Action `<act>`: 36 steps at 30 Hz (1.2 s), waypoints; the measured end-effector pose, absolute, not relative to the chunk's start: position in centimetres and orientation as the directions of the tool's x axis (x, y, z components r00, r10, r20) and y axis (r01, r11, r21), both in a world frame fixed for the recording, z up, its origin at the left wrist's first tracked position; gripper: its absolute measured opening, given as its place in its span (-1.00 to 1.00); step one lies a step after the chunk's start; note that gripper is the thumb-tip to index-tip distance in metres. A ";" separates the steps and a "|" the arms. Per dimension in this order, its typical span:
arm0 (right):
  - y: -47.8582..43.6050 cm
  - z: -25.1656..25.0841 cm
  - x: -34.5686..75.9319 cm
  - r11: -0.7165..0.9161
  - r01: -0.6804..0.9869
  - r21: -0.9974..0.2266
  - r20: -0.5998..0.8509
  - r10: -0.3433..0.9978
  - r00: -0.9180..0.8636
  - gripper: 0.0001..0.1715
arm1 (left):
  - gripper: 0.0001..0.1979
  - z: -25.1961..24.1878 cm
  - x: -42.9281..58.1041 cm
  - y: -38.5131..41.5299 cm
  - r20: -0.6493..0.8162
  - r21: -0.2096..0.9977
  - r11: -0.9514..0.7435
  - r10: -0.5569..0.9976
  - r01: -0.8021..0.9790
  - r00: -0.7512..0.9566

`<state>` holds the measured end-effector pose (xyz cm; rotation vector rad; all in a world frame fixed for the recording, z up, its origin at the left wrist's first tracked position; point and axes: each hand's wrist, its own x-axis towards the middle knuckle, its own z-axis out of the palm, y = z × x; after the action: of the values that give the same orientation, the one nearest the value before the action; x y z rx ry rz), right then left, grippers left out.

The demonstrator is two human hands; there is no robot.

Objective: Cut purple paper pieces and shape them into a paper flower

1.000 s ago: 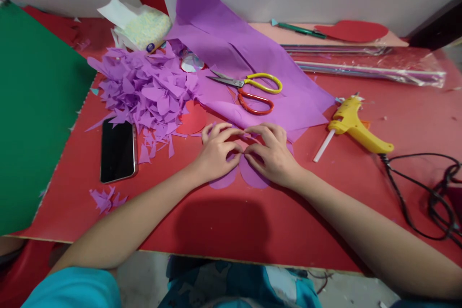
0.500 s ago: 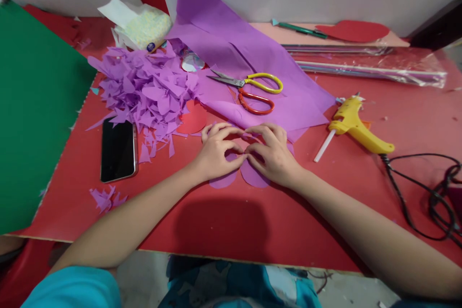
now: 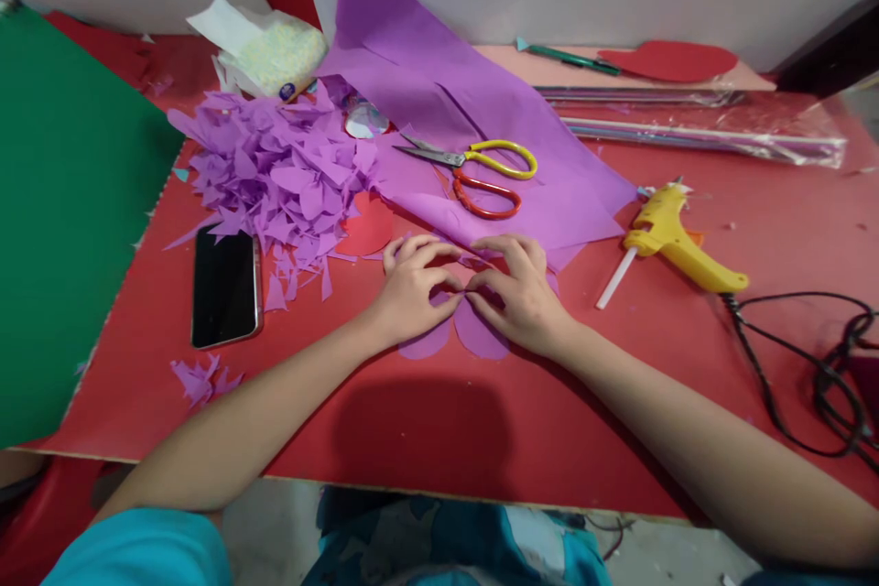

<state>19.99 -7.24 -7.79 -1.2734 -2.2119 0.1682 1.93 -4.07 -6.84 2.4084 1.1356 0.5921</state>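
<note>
- Fingers of the left hand [image 3: 412, 291]: thumb and forefinger tips pinched together on a purple paper cut-out [image 3: 426, 345], the others loosely curled.
- Fingers of the right hand [image 3: 526, 298]: thumb and forefinger likewise clamped on the same cut-out, tips meeting the left hand's at its middle.
- Under both hands, midway along the bench [image 3: 402, 430] and inward from the near edge: the cut-out, two rounded lobes toward that edge, far part mostly hidden.
- Just beyond the hands, toward the far edge: a large purple sheet [image 3: 563, 192], one corner raised.
- On the sheet: scissors [image 3: 457, 157], blades slightly parted toward the left edge, one handle yellow, one red.
- Just left of the sheet: a red paper piece [image 3: 371, 224], beside a heap of purple scraps [image 3: 281, 174].
- Partly under the heap: a phone [image 3: 225, 288], screen dark.
- Toward the far left corner: a tissue pack [image 3: 281, 59].
- Along the left edge: a green sheet [image 3: 69, 229].
- Toward the right edge: a yellow glue gun [image 3: 666, 227] with a white glue stick [image 3: 616, 279] and black cord [image 3: 733, 309].
- Near the far right corner: plastic-wrapped sticks [image 3: 721, 142].
</note>
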 end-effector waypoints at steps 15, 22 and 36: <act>-7.2 -7.7 19.7 0.523 0.755 -0.396 0.390 0.840 -0.377 -0.84 | -0.94 -6.8 2.2 -4.2 0.224 0.503 -0.576 0.807 0.644 0.546; -7.1 -7.7 19.7 0.526 0.750 -0.401 0.388 0.839 -0.381 -0.85 | -0.95 -6.9 2.1 -4.4 0.255 0.472 -0.603 0.792 0.643 0.555; -7.1 -7.7 19.7 0.522 0.729 -0.444 0.372 0.847 -0.380 -0.86 | -0.92 -6.9 2.2 -4.1 0.167 0.486 -0.572 0.803 0.661 0.572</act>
<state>19.71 -7.06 -7.70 -1.2780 -2.2036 0.2769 2.19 -4.10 -6.87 2.4363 1.1880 0.5300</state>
